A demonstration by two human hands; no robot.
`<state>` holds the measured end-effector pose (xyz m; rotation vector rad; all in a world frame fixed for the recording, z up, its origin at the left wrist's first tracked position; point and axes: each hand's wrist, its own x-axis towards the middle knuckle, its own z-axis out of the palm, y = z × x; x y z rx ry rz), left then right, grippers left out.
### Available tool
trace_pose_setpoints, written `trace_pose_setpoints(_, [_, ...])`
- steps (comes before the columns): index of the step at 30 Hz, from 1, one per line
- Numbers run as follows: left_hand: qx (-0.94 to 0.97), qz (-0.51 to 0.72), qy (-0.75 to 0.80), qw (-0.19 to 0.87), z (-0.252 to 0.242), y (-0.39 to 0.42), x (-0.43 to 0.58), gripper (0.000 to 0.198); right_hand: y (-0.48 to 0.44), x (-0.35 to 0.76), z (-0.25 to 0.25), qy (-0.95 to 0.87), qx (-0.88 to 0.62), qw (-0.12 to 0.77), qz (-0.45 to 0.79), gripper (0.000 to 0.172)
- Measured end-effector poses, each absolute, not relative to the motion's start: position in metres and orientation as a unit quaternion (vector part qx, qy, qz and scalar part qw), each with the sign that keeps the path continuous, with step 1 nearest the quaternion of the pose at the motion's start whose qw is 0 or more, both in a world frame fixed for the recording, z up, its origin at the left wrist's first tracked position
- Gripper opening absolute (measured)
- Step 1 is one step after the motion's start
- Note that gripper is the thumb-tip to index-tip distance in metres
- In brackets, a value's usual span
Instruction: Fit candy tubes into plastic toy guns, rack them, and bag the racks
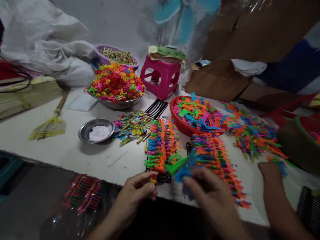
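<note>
My left hand (140, 191) is at the near edge of the white table (75, 150), fingers pinched on a small yellow stick. My right hand (208, 193) is blurred by motion and closed around blue and green plastic toy pieces (181, 166). Just beyond both hands lie black racks (163, 178) filled with rows of colourful plastic pieces (161, 143), and a second filled row (215, 156) to the right. A pile of small coloured sticks (131, 126) lies further back on the left.
Another person's hand (271, 171) rests on the table at right, beside loose pieces (252, 133). A red basin (175, 116), a metal bowl of pieces (116, 85), a small steel dish (86, 133), a pink stool (161, 75), a purple bowl (100, 50) and a broom (51, 125) stand around.
</note>
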<state>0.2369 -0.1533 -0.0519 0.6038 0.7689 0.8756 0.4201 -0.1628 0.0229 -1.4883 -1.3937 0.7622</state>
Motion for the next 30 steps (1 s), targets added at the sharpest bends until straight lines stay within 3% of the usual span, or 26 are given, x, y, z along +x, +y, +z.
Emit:
trace_pose_setpoints(4, [0.343,0.378,0.365,0.779,-0.05,-0.157,0.241,0.029,-0.186,0.38,-0.032,-0.511,-0.548,0.492,0.444,0.022])
trace_pose_setpoints(8, [0.391,0.367,0.36,0.763,-0.05,-0.16,0.24,0.021,-0.18,0.379,-0.047,-0.522,-0.518,0.48,0.478,0.021])
trace_pose_setpoints(17, [0.591,0.342,0.416,0.601,-0.047,-0.168,0.239,0.023,-0.193,0.383,-0.048,-0.597,-0.543,0.467,0.361,0.01])
trace_pose_setpoints(25, [0.685,0.325,0.379,0.53,-0.046,-0.176,0.243,0.028,-0.207,0.382,-0.067,-0.618,-0.554,0.479,0.288,0.016])
trace_pose_setpoints(30, [0.708,0.338,0.35,0.511,-0.072,-0.171,0.23,0.01,-0.21,0.393,-0.053,-0.743,-0.456,0.425,0.243,0.015])
